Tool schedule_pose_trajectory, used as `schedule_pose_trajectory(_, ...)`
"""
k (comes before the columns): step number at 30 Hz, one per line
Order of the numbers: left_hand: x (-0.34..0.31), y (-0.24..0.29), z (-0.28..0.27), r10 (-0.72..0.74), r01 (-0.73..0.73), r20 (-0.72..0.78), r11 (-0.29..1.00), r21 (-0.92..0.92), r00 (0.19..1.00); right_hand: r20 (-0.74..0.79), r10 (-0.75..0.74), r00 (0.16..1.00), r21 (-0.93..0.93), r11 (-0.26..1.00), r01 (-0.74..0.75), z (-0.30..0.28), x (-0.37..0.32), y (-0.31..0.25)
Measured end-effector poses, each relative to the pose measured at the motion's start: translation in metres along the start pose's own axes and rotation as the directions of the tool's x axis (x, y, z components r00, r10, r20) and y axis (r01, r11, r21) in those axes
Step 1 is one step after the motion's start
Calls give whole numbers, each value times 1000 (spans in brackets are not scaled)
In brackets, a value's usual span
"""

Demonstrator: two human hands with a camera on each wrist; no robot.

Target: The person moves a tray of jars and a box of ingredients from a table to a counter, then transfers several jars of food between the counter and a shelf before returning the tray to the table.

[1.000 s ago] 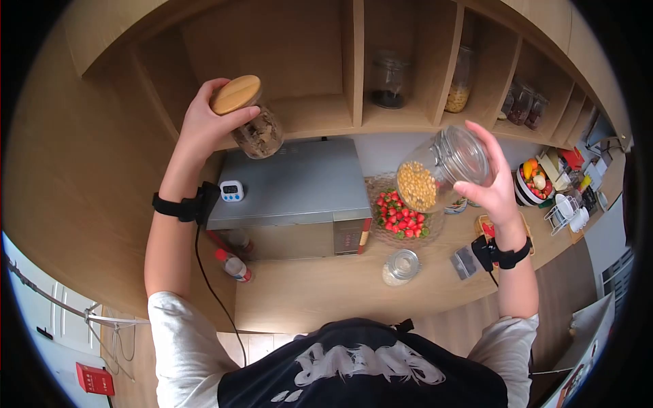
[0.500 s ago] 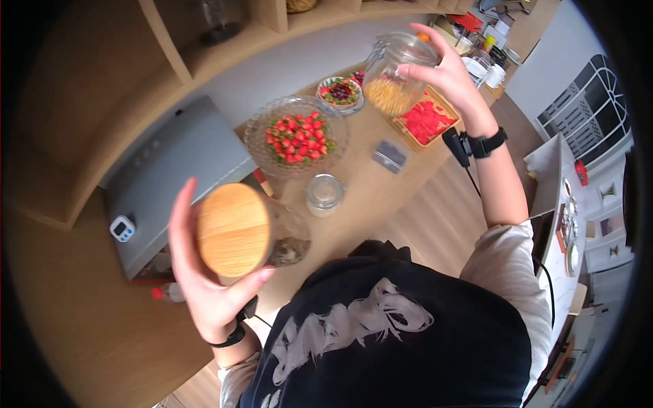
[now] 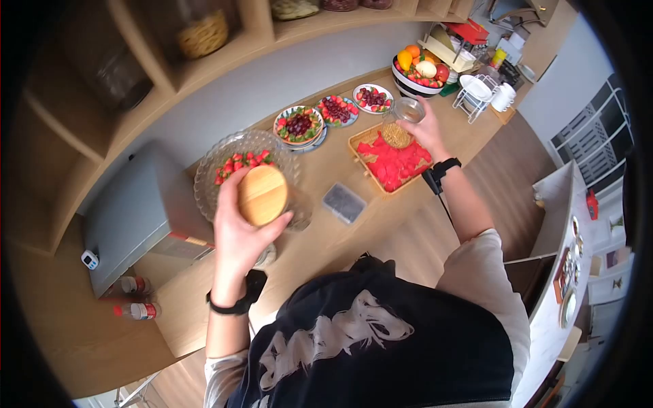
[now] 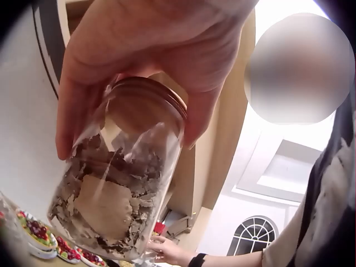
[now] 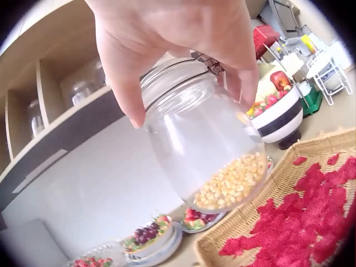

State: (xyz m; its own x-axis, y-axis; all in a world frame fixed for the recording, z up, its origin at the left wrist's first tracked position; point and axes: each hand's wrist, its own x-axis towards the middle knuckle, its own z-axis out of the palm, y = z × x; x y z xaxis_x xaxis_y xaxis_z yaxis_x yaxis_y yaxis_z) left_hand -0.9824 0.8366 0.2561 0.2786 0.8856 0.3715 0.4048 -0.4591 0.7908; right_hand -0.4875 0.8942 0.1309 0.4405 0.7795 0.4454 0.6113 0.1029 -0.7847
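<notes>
My left hand (image 3: 253, 216) grips a glass jar by its round wooden lid (image 3: 262, 193), over the counter in front of a glass bowl of strawberries (image 3: 238, 162). The left wrist view shows that jar (image 4: 119, 192) holding brown flakes, with my fingers (image 4: 194, 105) curled round the lid. My right hand (image 3: 420, 121) holds a clip-top glass jar of yellow kernels (image 3: 396, 131) from above, at the far edge of a wicker tray of red pieces (image 3: 392, 165). In the right wrist view this jar (image 5: 207, 149) hangs tilted beside the tray (image 5: 253, 231).
A grey microwave (image 3: 132, 217) stands at the left with two bottles (image 3: 136, 310) beside it. A small dark box (image 3: 345, 202) lies on the counter. Three plates of fruit (image 3: 335, 111) line the wall, then a striped fruit bowl (image 3: 416, 71) and a dish rack (image 3: 484, 92).
My head has turned down and to the right. Both jars have come down from shelf height: the left one to the counter front, the right one out to the wicker tray.
</notes>
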Motion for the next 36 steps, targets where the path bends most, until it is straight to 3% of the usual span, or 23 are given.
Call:
schedule_pose_trajectory(3,56,15,89,-52,44,78,994,101,996,77,71,994,77,994,-77,-1,11,53)
schedule_pose_trajectory(5,91,-3,151,-19,7,141,996,86,990,117,39,992,44,998,-44,2,20,79)
schedule_pose_trajectory(7,121,-4,203,-98,65,245,988,139,965,169,54,984,62,996,-65,4,26,96)
schedule_pose_trajectory(9,141,-27,256,-21,-31,232,976,218,973,214,52,975,84,994,-71,6,34,101)
schedule_pose_trajectory(11,157,-35,293,-58,-16,259,961,276,964,278,-41,960,76,997,21,4,37,100)
schedule_pose_trajectory(15,168,-56,339,-66,-58,297,919,390,952,359,-52,932,187,982,-18,-2,42,105)
schedule_pose_trajectory(18,172,-66,357,-150,-21,341,893,449,928,386,-95,918,236,972,2,1,43,116)
schedule_pose_trajectory(21,173,-71,364,-249,24,392,868,496,886,393,-101,914,228,973,10,9,38,124)
schedule_pose_trajectory(23,170,-80,369,-129,-54,338,874,483,932,414,-79,907,243,970,-26,12,31,121)
schedule_pose_trajectory(27,165,-76,367,-227,18,328,845,534,917,495,-31,868,116,993,-31,1,29,111)
schedule_pose_trajectory(28,162,-64,357,-259,62,332,862,502,907,467,-82,880,117,993,30,1,27,113)
schedule_pose_trajectory(29,154,-60,344,-278,80,335,862,501,900,440,-131,888,118,989,88,0,25,111)
schedule_pose_trajectory(31,142,-55,312,-17,-85,283,935,343,959,306,-207,929,-19,975,223,-6,21,104)
schedule_pose_trajectory(33,119,-22,255,80,-167,244,918,359,966,151,-278,949,-5,959,282,-19,14,72)
schedule_pose_trajectory(34,105,-7,225,51,-120,193,923,365,980,46,-328,944,-29,944,329,-21,6,45)
schedule_pose_trajectory(35,90,2,196,22,-73,139,926,370,990,54,-321,945,-19,946,323,-14,-11,31)
schedule_pose_trajectory(36,74,-2,168,37,-59,62,913,404,997,186,-249,950,86,968,237,-7,-27,17)
